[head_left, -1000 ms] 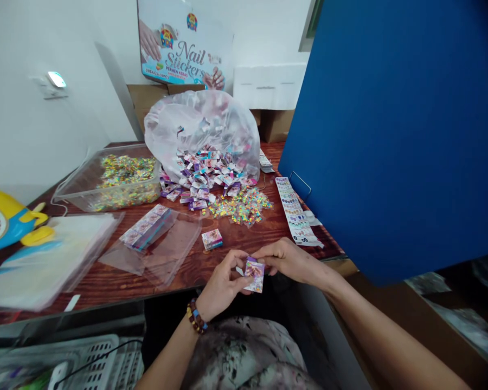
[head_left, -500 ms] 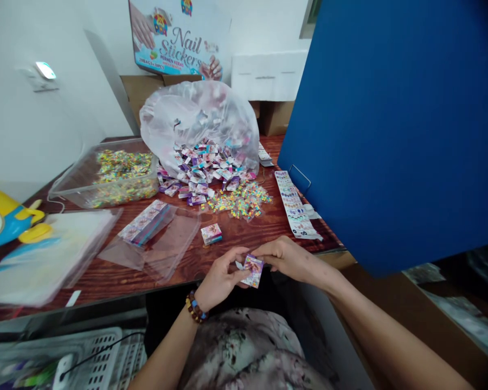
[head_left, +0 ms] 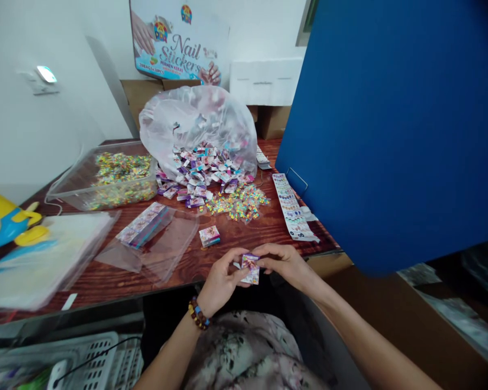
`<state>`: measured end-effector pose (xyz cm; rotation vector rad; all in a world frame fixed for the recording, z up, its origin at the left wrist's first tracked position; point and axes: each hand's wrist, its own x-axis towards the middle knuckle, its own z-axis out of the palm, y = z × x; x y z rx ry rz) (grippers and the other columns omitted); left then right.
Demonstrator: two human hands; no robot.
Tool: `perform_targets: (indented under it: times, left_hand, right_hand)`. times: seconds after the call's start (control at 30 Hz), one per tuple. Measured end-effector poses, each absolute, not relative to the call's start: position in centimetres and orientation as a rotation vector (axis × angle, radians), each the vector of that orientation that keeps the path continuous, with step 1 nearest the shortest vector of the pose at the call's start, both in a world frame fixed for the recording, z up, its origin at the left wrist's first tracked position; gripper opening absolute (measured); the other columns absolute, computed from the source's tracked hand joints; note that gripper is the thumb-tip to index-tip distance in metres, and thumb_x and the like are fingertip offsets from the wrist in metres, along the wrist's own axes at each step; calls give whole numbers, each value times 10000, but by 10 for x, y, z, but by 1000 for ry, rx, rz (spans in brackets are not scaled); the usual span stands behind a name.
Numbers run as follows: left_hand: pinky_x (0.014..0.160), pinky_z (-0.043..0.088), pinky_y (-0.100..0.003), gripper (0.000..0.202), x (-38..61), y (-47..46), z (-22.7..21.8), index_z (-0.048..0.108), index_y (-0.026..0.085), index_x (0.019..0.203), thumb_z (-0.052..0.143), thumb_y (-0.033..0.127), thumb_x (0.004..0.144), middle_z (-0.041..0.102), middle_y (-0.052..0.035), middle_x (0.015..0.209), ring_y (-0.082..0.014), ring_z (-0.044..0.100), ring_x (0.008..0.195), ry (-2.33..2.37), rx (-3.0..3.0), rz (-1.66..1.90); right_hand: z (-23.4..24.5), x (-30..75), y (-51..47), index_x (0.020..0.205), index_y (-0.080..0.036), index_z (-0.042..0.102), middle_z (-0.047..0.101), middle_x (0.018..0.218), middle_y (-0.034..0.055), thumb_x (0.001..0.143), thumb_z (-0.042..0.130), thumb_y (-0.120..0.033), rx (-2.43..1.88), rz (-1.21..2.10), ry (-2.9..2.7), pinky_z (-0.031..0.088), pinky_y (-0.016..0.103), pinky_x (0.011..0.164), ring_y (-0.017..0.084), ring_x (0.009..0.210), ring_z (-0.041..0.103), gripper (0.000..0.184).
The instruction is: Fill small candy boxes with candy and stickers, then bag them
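Left grip (head_left: 223, 279) pinched, thumb (head_left: 239, 274) extended — right grip (head_left: 280, 262) just beside it, fingers (head_left: 270, 249) bent (both forearms (head_left: 360, 330) bare).

Free tabletop (head_left: 254, 232) ahead, blue panel (head_left: 390, 135) at right

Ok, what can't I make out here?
Head view:
Back of the small packet: hidden by its front and the left hand.
Fine print on the printed strip: too small.
Yellow-and-blue object: cut off by the left edge.
Items deep in the plastic bag: veiled by it.
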<state>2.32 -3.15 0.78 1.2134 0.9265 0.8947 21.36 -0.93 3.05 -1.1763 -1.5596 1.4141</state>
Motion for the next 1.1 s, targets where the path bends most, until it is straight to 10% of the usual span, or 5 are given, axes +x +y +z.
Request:
perform_targets:
  times: [0.53,0.8,1.1]
  left_hand:
    - [650,559,-284,346,20,-32,13,555,224,1092,633,368,786,615,-35,995,-158,626,807,931,1295,860]
    - [606,540,-278,443,11,-33,-9,510,221,1210,607,367,803,599,-40,961,-155,614,758,975,1333,759]
    - [992,412,-433,398,-18,-12,-6,538,201,1191,607,265,805,610,-105,1169,-253,562,1101,1544,1981,1066]
  right_hand:
    - [16,216,-21,1006,-218,729,696,1020,43,745,688,-358,-1090,1375,-1484,560,265,621,171,795,647,299]
    - [-1,210,-23,861,-186,725,700,738,8,762,665,-334,-1189,1493,-1609,482,202,536,130,657,628,188]
    - [-4,163,10,888,-166,654,676,771,24,695,679,-393,-1176,1459,-1264,535,252,540,170,699,665,299]
